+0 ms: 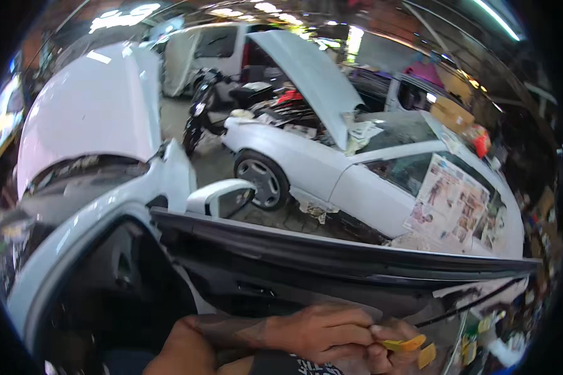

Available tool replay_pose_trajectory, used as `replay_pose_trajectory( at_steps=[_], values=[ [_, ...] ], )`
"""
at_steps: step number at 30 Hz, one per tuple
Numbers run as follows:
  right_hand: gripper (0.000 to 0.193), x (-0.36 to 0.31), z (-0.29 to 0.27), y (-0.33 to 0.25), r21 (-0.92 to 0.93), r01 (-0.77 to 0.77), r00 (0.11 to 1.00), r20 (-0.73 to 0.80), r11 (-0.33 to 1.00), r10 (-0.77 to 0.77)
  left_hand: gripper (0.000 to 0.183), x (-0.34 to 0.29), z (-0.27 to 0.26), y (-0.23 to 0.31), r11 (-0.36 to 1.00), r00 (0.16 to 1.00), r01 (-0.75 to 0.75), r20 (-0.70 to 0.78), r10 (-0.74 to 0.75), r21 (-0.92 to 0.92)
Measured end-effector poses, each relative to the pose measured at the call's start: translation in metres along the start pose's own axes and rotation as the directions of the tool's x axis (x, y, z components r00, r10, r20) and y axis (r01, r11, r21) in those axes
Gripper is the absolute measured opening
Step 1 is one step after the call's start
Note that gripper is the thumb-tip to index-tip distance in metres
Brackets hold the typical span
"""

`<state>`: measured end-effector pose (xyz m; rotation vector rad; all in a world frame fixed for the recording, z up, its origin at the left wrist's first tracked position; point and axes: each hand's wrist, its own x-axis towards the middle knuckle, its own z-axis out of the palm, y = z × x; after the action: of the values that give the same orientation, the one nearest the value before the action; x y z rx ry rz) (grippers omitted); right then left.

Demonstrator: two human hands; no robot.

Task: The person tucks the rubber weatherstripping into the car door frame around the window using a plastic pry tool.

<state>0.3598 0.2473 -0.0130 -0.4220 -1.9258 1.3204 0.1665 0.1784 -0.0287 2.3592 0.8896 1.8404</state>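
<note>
Just right of the left grip (328, 332), the pieces (411, 343) are yellow-orange. Below it, the shirt (272, 365) is dark with white lettering. Beyond it, the trim (331, 251) is black, the car (306, 156) white, the newspaper (451, 201) pale with brown and pink patches, the motorbike (197, 122) black.

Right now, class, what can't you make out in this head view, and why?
In the head view:
- Which fingers grip the yellow piece: left hand and right hand overlap.
- Print on the newspaper: too small, blurred.
- Full lettering on the dark clothing: lower edge cuts it off.
</note>
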Motion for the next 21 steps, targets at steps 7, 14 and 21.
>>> replay_pose_trajectory(
  at_steps=[7, 14, 21],
  values=[
    [0.049, 0.031, -0.036, 0.062, -0.204, 0.428, 0.901, 0.179, 0.880, -0.396, 0.031, -0.034, 0.081, 0.005, 0.954, 0.876, 0.288, -0.379, -0.297, -0.082],
    [0.034, 0.025, -0.009, 0.076, -0.093, 0.447, 0.792, 0.503, 0.889, -0.346, 0.036, -0.094, 0.136, 0.025, 0.859, 0.587, 0.460, -0.647, -0.486, -0.227],
    [0.042, 0.049, 0.020, 0.067, -0.134, 0.619, 0.609, 0.704, 0.774, -0.365, 0.052, -0.143, 0.119, 0.022, 0.636, 0.505, 0.736, -0.813, -0.290, 0.231]
  ],
)
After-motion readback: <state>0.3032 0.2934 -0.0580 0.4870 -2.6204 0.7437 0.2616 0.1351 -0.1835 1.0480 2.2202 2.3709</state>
